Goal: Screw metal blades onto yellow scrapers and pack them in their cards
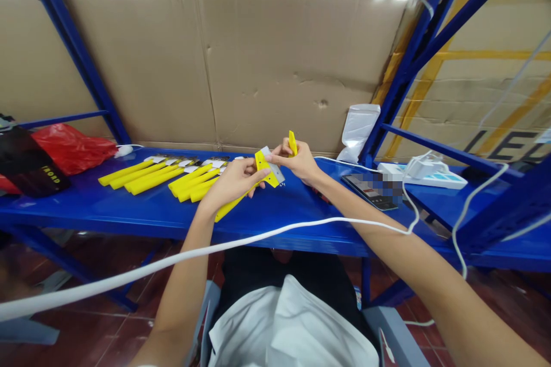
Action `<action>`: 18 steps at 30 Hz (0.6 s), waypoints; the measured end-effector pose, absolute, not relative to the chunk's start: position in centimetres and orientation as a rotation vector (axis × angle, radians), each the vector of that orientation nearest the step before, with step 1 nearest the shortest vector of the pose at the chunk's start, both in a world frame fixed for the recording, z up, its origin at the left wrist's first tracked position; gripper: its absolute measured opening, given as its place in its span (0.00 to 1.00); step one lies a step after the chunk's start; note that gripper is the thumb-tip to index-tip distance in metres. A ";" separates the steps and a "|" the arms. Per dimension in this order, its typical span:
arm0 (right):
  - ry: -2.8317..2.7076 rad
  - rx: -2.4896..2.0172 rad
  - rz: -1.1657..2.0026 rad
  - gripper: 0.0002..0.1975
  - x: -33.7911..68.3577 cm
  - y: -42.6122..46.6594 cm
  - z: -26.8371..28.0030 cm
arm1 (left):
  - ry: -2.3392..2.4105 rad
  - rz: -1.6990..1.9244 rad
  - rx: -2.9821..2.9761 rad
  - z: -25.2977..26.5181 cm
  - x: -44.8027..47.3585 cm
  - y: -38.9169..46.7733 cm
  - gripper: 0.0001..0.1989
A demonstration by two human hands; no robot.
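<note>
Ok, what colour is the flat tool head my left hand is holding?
The tool head is yellow, with a grey edge; best seen in the head view.

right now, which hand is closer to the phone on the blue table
Right. The right hand is to the left of the phone, not touching it; the left hand is farther left, holding a yellow scraper.

"What lies left of the left hand (236, 180)?"

"Scrapers (155, 180), side by side on the table (318, 215), with a bag (73, 146) beyond them to the left."

"And right of the right hand (302, 161)?"

"A phone (365, 191) on the table, then a power strip (445, 179) further right."

"Behind the table?"

"Cardboard (275, 69), while a cable (275, 233) crosses in front of both forearms (413, 265)"
</note>
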State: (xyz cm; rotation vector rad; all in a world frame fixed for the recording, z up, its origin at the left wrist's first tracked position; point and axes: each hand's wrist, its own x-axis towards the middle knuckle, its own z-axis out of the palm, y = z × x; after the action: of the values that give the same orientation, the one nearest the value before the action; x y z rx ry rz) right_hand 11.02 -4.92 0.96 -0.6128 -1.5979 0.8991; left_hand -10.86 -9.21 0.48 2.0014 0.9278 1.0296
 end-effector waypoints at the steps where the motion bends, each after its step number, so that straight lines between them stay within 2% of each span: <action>1: -1.596 -0.600 0.903 0.41 11.0 -4.9 1.0 | 0.943 1.034 1.996 0.5 -10.9 -9.2 0.28; 18: -1.667 -0.606 0.954 0.41 10.1 -5.3 0.3 | 0.926 1.036 2.028 0.3 -10.9 -9.3 0.22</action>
State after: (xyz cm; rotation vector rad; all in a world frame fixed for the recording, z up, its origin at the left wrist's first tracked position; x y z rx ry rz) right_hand 10.09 -5.25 0.27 -0.6061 -1.6666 0.9536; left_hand -10.86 -9.35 0.31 2.0277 0.9265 1.0359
